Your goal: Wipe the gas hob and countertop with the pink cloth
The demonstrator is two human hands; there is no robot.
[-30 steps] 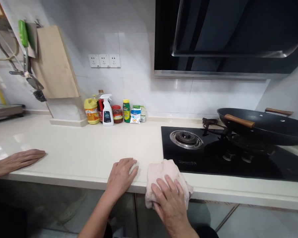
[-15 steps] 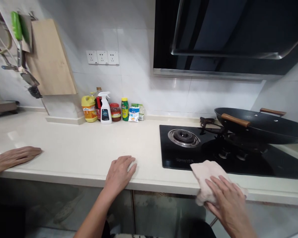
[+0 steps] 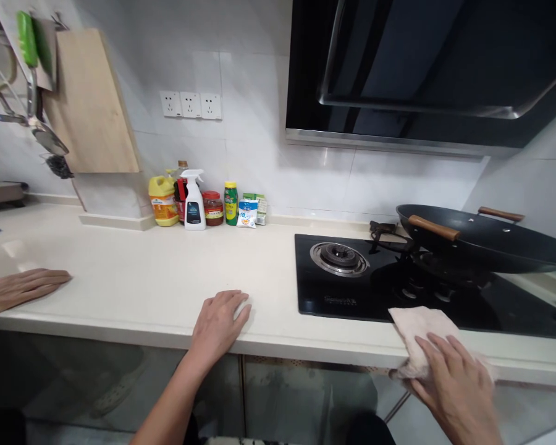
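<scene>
Right hand [image 3: 461, 383], fingers slightly spread, holds cloth [image 3: 419, 327] projecting toward eleven o'clock; left hand [image 3: 219, 322], fingers loosely together, rests toward nine.

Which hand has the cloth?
The wearer's right hand, on the pale pink cloth by the gas cooktop; the wearer's left hand and the other person's hand rest on the countertop without cloth.

A pale pink cloth [image 3: 416, 322], soft and loosely folded, lies under the right fingers [image 3: 445, 352], one flat corner spreading ahead of their tips, its rumpled near part bunched to their left at the table's [image 3: 167, 278] front edge.
</scene>
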